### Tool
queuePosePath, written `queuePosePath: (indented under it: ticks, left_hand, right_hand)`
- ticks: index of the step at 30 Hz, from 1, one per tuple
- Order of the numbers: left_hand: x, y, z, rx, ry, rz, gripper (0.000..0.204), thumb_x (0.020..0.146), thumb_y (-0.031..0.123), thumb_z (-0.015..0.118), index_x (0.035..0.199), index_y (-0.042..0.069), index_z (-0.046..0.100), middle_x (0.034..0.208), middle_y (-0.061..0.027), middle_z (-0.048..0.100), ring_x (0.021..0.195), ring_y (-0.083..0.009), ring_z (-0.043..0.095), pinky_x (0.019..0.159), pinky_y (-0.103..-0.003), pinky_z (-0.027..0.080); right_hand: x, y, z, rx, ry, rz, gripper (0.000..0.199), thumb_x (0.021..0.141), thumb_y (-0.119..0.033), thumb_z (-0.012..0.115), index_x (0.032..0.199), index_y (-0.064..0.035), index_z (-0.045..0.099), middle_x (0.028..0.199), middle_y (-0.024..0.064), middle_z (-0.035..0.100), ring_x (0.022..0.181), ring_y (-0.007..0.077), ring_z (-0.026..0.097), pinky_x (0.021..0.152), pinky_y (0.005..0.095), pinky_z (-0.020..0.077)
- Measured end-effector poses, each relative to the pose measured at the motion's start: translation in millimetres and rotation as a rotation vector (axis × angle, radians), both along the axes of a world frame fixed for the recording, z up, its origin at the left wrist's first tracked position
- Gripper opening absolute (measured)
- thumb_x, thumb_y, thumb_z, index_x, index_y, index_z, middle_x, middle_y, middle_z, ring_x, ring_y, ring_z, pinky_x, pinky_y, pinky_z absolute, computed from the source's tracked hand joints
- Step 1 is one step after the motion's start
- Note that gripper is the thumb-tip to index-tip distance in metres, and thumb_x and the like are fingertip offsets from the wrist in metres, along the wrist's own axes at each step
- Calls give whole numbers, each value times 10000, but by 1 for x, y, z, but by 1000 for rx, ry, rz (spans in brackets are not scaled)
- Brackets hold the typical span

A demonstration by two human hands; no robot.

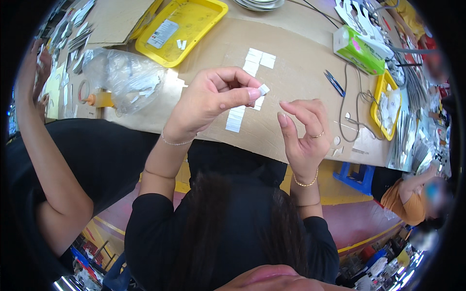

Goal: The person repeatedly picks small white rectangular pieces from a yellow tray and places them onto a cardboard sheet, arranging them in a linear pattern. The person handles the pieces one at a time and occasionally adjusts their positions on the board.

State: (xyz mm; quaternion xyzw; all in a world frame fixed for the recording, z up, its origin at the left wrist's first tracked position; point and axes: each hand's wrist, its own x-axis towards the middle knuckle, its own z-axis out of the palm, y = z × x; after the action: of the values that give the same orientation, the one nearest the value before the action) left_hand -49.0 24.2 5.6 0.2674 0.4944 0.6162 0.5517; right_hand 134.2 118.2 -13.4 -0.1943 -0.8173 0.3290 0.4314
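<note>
My left hand [218,94] pinches a small white rectangular piece [263,89] between thumb and fingertips, above the cardboard-covered table. To its right, my right hand [308,131] hangs in the air with thumb and forefinger apart and nothing between them. Beneath and beyond the hands, small white pieces [235,119] lie side by side in a strip on the brown cardboard [296,68]. A shorter group of the same white pieces [267,60] sits beside the far end of that strip. My left hand hides part of the strip.
A yellow tray [201,29] holds a label and small white bits. Left are a clear plastic bag [121,77] and an orange-yellow bottle [100,100]. Right are blue snips [335,83], a grey cord [344,114], a green tissue pack [357,51] and a smaller yellow tray [389,128]. A co-worker's arm [53,160] is at left.
</note>
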Motion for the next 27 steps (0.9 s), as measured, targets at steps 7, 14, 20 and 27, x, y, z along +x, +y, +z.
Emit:
queuePosePath:
  ticks: [7,14,20,27]
  left_hand:
    - [17,0,7,-2,216,-11,139,865,117,722,927,-5,700,769,19,615,697,-33,514,627,-205,430]
    - [23,-3,10,191,752,72,97,793,64,717,879,31,688,746,-32,631,682,-115,579,678,-254,438]
    - [27,-8,16,296,1166,75,128,693,-35,705,797,22,658,699,-53,610,667,-180,597,697,-281,415]
    - [28,-8,14,241,1080,8,94,711,-7,691,789,24,649,699,-47,605,654,-171,580,701,-276,412]
  right_hand:
    - [-5,9,15,370,-97,-85,245,717,-110,810,937,-155,712,837,-23,646,785,156,609,890,376,340]
    - [-3,11,23,454,-179,-13,206,715,-141,805,895,-149,704,807,-35,633,762,131,620,961,416,301]
    - [2,5,30,481,-266,6,169,735,-102,780,859,-150,677,786,-27,631,765,151,633,991,428,312]
    - [5,6,27,465,-260,8,203,684,-70,778,828,-155,662,789,-23,627,767,154,627,1006,431,309]
